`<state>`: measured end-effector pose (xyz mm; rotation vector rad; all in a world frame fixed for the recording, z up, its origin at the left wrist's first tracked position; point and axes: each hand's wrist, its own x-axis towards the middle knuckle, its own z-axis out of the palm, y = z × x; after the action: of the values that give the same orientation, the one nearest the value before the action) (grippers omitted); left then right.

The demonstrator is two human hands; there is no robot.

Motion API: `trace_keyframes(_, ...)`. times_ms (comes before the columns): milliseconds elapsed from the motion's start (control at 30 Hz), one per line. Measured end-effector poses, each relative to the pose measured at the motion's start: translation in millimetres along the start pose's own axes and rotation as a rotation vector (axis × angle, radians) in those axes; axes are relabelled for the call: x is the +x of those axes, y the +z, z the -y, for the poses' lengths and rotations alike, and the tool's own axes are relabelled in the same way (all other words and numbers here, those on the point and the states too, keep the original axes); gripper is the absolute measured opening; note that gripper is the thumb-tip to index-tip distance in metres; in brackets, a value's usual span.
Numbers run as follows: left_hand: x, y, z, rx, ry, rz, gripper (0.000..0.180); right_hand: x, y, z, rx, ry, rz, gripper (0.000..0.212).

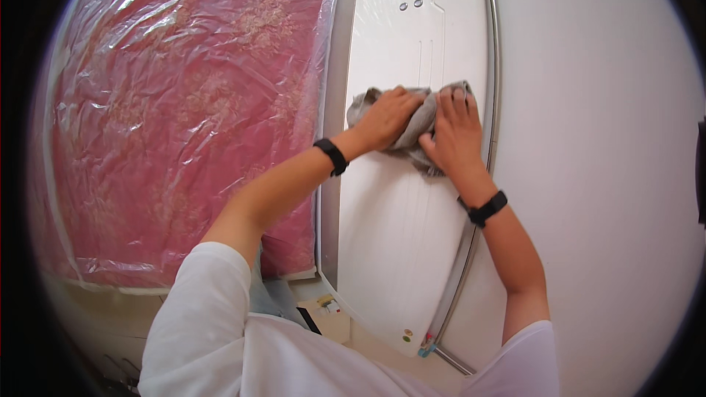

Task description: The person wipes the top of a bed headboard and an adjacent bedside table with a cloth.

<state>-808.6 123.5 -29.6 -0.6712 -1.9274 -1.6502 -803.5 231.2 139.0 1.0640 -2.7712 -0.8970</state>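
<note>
A crumpled grey cloth (421, 123) lies bunched on a long, glossy white panel (390, 228). My left hand (384, 121) grips the cloth's left part, its fingers curled over the folds. On the cloth's right part presses my right hand (457, 136), fingers bent over the fabric and thumb turned inward. Both hands are close together, with a ridge of cloth between them. Parts of the fingertips are hidden in the folds. Black bands circle both wrists.
A pink floral mattress (198, 117) wrapped in clear plastic lies at the left. Along the panel's right side runs a metal rail (491, 44), beside a plain white wall (588, 140). Two small round studs (411, 4) sit on the panel's far part. A small box (327, 316) is low down.
</note>
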Motion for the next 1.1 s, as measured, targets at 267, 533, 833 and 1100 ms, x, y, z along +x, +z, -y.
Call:
trace_keyframes(267,-124,19,-112,-0.148,-0.148,0.254,0.045,-154,-9,86,-0.028,0.049,0.247,0.077)
trace_keyframes(533,-210,33,-182,-0.209,-0.372,0.458,0.068,-243,-5,120,-0.008,0.014,0.271,0.074)
trace_keyframes(833,-108,49,-66,-0.296,-0.473,0.031,0.064,-95,10,43,-0.023,0.104,0.022,0.085)
trace_keyframes(1100,50,20,93,-0.267,-0.386,-0.266,0.045,54,28,-65,0.185,0.112,-0.206,0.071)
